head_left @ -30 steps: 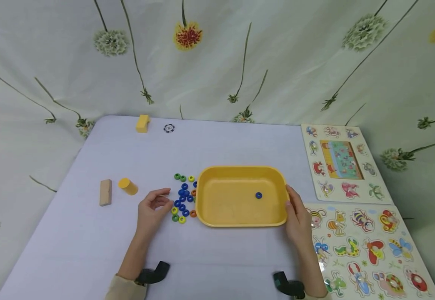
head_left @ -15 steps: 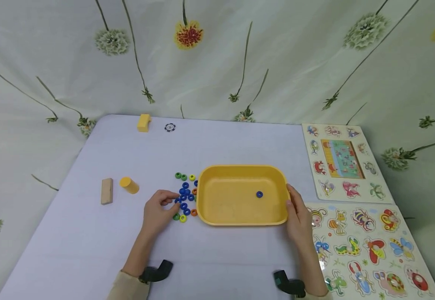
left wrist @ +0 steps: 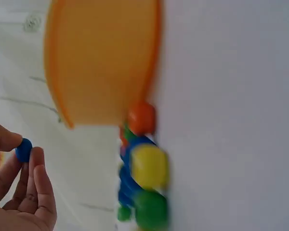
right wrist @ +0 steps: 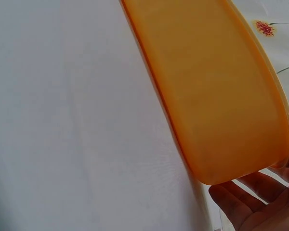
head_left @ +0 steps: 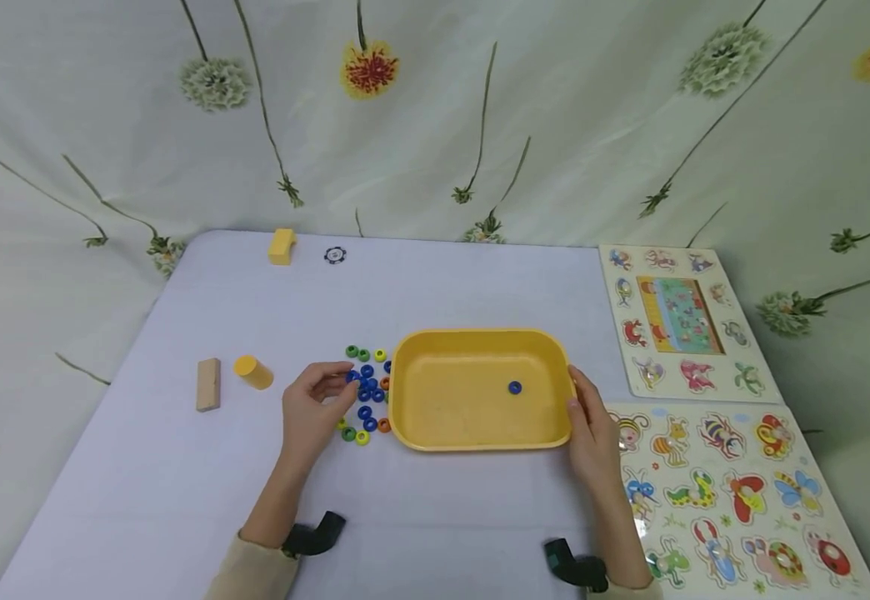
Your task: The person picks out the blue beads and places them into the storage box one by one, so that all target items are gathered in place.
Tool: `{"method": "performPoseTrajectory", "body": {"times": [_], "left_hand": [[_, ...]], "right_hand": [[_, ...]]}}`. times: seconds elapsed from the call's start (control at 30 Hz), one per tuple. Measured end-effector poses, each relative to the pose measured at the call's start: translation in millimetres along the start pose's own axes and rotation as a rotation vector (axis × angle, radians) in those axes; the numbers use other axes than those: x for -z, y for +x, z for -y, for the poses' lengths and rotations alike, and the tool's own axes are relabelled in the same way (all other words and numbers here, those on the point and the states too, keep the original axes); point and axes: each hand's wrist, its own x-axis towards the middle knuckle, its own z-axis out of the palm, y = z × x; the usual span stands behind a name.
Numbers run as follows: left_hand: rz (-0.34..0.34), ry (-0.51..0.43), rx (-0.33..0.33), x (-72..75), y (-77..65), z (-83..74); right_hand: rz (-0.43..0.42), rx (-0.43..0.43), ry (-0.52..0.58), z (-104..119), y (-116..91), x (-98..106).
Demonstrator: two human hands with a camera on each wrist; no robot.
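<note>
One blue bead (head_left: 515,387) is seen in yellow tray (head_left: 450,417), second blue bead (left wrist: 23,150) pinched by fingers of left hand (head_left: 313,408), tray end gripped by right hand (head_left: 592,433), loose beads (head_left: 372,385) left on tabletop (head_left: 442,508)

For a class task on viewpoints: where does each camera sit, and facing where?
Head: on the head, facing forward and down at the yellow tray; left hand, right hand, forearms and sleeves show.
Left wrist: on that wrist, facing the blue bead and tray; left hand shows.
Right wrist: on that wrist, facing the tray's end; right hand shows.
Both wrist views share the tray.
</note>
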Motion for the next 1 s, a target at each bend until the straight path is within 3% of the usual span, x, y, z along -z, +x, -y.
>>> {"method": "performPoseTrajectory", "body": {"times": [0.13,0.23,0.4,0.53,0.73,1.0], "left_hand": [[0.173,-0.137,-0.106,-19.0,13.7,-31.9],[0.287,-0.163,-0.086,-44.0,24.6,-37.1],[0.426,-0.022,-0.008,-90.3,37.1,-27.7],[0.525,0.09,0.032,-118.7,42.6,-22.5],[0.631,0.167,0.024,-146.3,46.5,-15.6],[0.685,0.242,-0.03,-163.8,45.4,-11.9]], "right_hand": [[-0.007,0.01,0.003,1,0,0],[-0.004,0.01,0.002,1,1,-1],[0.001,0.004,-0.005,0,2,-3],[-0.002,0.007,-0.005,0,2,-3],[-0.008,0.006,-0.004,0,1,-2],[-0.004,0.002,-0.006,1,0,0]]}}
